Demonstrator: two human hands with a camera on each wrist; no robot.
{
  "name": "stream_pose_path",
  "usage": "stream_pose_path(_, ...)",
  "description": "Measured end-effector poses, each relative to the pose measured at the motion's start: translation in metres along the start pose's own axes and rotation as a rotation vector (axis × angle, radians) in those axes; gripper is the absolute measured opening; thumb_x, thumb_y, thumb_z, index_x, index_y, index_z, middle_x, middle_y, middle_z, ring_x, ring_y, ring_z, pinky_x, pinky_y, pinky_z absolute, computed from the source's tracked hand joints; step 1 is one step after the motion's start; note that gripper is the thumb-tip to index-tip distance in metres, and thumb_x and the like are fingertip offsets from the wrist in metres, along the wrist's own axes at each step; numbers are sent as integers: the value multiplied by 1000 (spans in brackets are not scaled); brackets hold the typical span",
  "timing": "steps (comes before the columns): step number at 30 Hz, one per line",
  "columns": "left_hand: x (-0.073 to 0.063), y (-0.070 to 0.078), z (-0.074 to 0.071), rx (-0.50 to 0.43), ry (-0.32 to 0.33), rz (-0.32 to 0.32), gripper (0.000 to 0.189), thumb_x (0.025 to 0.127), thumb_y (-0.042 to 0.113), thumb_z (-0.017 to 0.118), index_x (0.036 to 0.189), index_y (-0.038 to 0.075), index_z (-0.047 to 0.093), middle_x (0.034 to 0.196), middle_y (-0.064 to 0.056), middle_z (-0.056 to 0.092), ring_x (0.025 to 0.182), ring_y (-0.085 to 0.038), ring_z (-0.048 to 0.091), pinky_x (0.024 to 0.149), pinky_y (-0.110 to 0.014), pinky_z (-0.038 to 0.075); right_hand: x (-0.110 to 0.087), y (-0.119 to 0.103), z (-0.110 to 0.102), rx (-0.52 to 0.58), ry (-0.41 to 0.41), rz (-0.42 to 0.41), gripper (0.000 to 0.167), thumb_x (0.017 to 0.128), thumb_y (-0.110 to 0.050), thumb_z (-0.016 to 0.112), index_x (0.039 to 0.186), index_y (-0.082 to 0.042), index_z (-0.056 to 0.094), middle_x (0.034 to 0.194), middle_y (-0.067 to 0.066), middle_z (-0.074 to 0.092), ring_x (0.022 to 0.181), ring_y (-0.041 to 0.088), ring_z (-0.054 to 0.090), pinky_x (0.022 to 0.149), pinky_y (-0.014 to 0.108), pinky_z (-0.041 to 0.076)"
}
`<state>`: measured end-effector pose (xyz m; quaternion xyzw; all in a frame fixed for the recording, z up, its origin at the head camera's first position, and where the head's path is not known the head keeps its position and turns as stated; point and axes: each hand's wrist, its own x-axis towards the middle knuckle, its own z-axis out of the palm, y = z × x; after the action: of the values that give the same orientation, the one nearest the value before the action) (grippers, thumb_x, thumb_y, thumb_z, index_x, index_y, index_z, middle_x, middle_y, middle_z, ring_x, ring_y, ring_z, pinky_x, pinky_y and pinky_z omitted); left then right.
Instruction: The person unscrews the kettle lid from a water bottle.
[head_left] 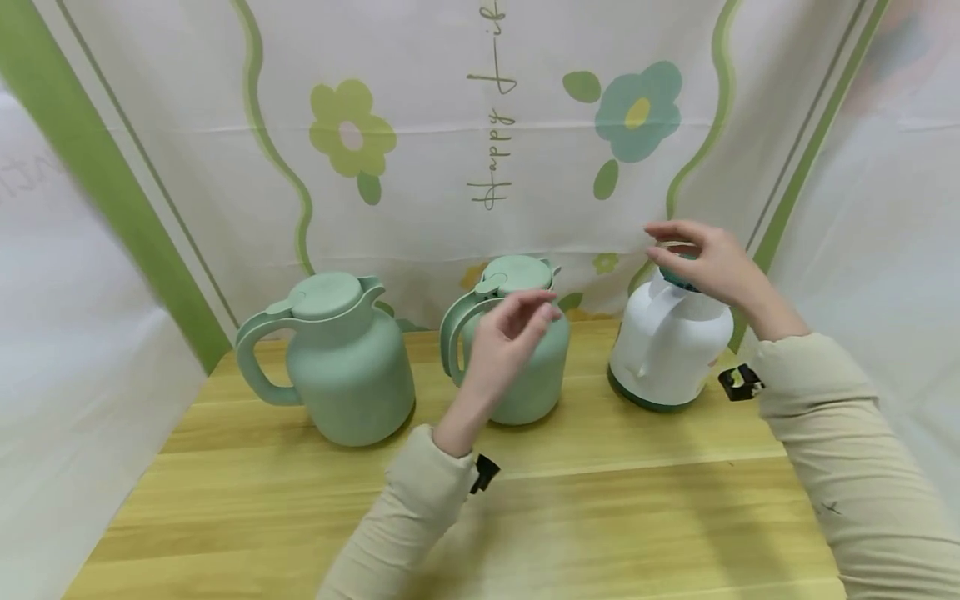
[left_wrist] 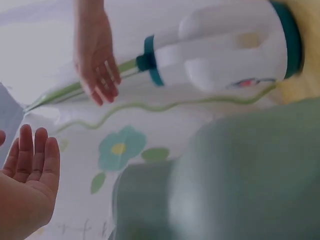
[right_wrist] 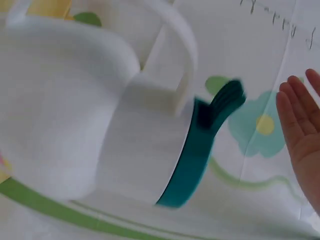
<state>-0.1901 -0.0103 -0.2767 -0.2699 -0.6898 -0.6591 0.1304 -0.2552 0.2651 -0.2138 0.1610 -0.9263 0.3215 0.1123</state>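
My right hand point(head_left: 701, 258) is raised over the white thermos jug point(head_left: 663, 346), its fingers extended. In the right wrist view, a gap separates those fingers from the jug's dark green lid point(right_wrist: 192, 155), whose lever point(right_wrist: 230, 100) tilts up. My left hand point(head_left: 506, 346) hovers in front of the middle green thermos jug point(head_left: 543, 367), partly covering it. The left wrist view shows loosely bent fingers point(left_wrist: 37, 155) with nothing in them. Another green thermos jug point(head_left: 352, 375) stands upright at the left, its lid on. The middle jug's handle looks doubled in the head view.
All the jugs stand near the back of a wooden table point(head_left: 585, 517). Behind them hangs a white curtain point(head_left: 435, 167) with flowers and lettering; more white fabric runs along both sides. Each wrist carries a small black camera mount point(head_left: 485, 473).
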Motion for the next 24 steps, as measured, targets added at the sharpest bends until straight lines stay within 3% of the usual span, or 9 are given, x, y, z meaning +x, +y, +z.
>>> stream_pose_path(3,-3,-13,17,10,-65,-25,29,93,12,57,119,-1,61,109,-20,67,98,-29,64,82,-18,51,-4,14,-6,-15,53,7,50,95,-36,55,137,-9,51,140,19,49,125,40,47,104,52,37)
stream_pose_path(7,-2,-38,42,21,-95,-69,28,92,10,59,118,2,64,111,-17,68,100,-25,65,88,-20,51,-8,34,-16,-37,76,59,56,94,-39,55,141,-9,46,148,21,39,132,46,35,106,61,29)
stream_pose_path(11,1,-64,66,70,-82,-94,28,90,7,60,117,3,65,113,-13,69,104,-20,66,92,-22,51,-12,53,-24,-59,30,134,66,94,-44,52,147,-9,34,155,24,23,134,53,25,103,68,24)
stream_pose_path(15,6,-82,83,88,-91,-136,33,89,6,60,122,6,63,120,-8,68,111,-17,63,93,-19,48,-16,72,-26,-71,-55,209,78,94,-50,46,154,-11,14,157,30,4,136,57,15,100,73,20)
stream_pose_path(20,15,-90,95,65,-126,-209,44,87,4,61,131,8,57,129,-6,63,120,-19,58,97,-20,46,-23,89,-25,-21,-149,288,87,93,-53,46,154,-17,-5,157,26,-16,141,55,-8,101,78,10)
stream_pose_path(24,23,-96,102,146,-157,-222,51,85,3,63,134,11,54,133,-6,60,122,-19,57,99,-22,45,-24,95,-23,26,-170,309,90,93,-53,46,153,-17,-11,157,25,-17,141,55,-9,102,77,9)
